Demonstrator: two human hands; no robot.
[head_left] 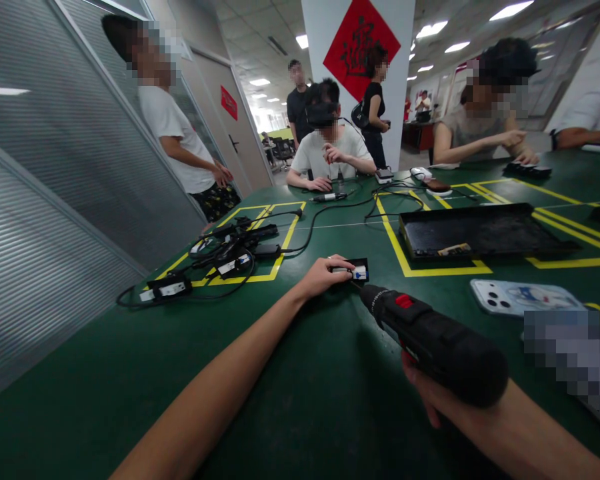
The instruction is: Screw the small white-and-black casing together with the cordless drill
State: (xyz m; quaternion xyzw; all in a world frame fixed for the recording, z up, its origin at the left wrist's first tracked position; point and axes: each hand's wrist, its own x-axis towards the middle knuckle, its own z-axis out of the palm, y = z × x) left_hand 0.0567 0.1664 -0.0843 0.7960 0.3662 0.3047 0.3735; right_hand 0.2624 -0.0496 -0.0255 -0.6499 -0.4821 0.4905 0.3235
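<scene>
Two bare hands work near the middle of the green tabletop [130, 373]. Reaching forward, the left hand [325, 273] presses down on a small black adapter [355, 270] with a white and blue label; its fingers [341, 265] lie curled over the adapter's left end, pinning it flat, while the right end stays uncovered. The right hand [430, 390] grips a black electric screwdriver [430, 337] with a red switch, fingers wrapped tight around the underside of the body. The tool slants up and to the left, and its tip meets the near edge of the adapter just beside the left fingertips.

Left of the adapter, a tangle of black adapters and cables [225, 257] lies inside a yellow-taped rectangle. Right of it sits a shallow black tray [485, 233] holding one small part. A white phone [520, 297] lies face down near the screwdriver's right side. Across the tabletop, a seated person in a white shirt [330, 153] handles something small, and another person [485, 113] leans over at the far right. A standing person [180, 133] waits at the left edge.
</scene>
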